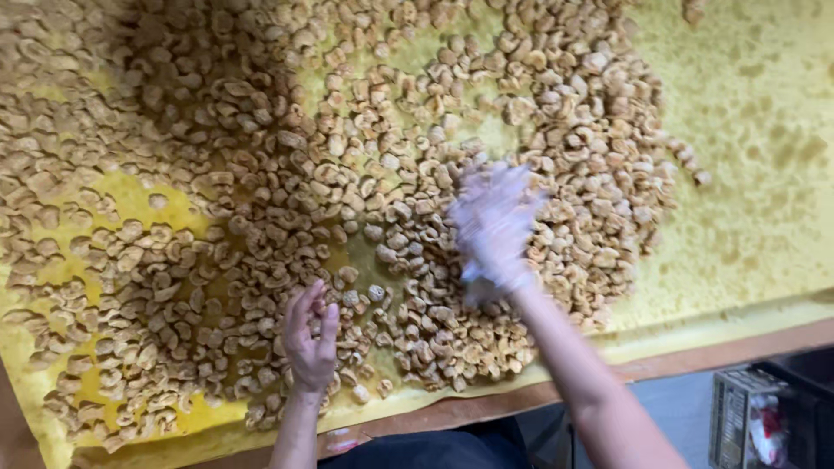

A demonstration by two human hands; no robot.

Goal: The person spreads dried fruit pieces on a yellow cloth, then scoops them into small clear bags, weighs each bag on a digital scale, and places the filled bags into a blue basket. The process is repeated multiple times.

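On the yellow sheet [756, 113], pale brown nuts [287, 174] lie spread in a wide layer. Near its front edge the left hand [311, 339] rests among them, fingers curled loosely together. Further in, the gloved right hand [493, 227] hangs over the nuts, too blurred to tell its grip.
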